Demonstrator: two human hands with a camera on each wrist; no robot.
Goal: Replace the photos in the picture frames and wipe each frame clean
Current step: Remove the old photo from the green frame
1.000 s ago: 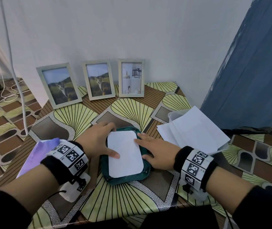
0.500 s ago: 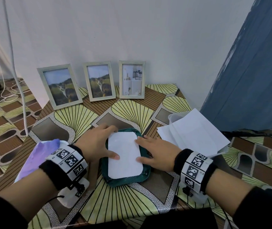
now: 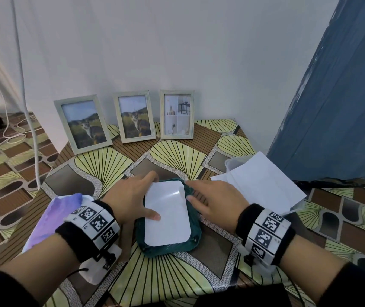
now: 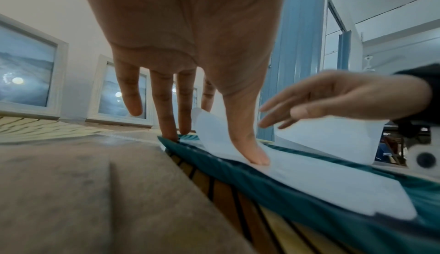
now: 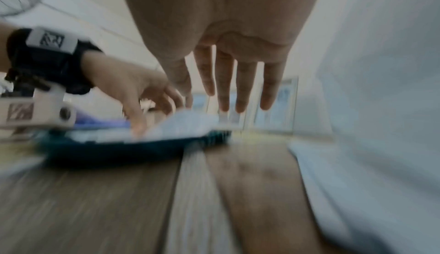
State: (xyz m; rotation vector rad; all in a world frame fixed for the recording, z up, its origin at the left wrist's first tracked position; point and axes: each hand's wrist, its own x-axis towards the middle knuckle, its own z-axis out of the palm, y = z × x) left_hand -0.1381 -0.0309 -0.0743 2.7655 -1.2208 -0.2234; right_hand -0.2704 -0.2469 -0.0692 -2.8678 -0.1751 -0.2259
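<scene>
A white sheet of photo paper (image 3: 167,218) lies blank side up on a teal cloth (image 3: 170,248) in the middle of the table. My left hand (image 3: 130,196) is at its left edge, thumb pressing down on the paper (image 4: 321,179) and straight fingers touching the cloth's far edge (image 4: 262,182). The paper's far corner curls upward. My right hand (image 3: 212,202) hovers over the right edge with straight fingers, clear of the paper, as the left wrist view shows (image 4: 333,96). Three pale frames lean on the wall: left (image 3: 82,124) and middle (image 3: 135,119) with cat photos, right (image 3: 177,114) with an interior photo.
A purple and white sheet (image 3: 55,216) lies under my left wrist. White papers (image 3: 261,185) rest on a clear plastic container at the right. A blue curtain (image 3: 332,107) hangs beyond it. White cables (image 3: 30,129) run down the wall at the left.
My right hand has lifted off the paper's right edge and is moving, blurring its wrist view. The paper's far corner has curled up. The left hand stays put.
</scene>
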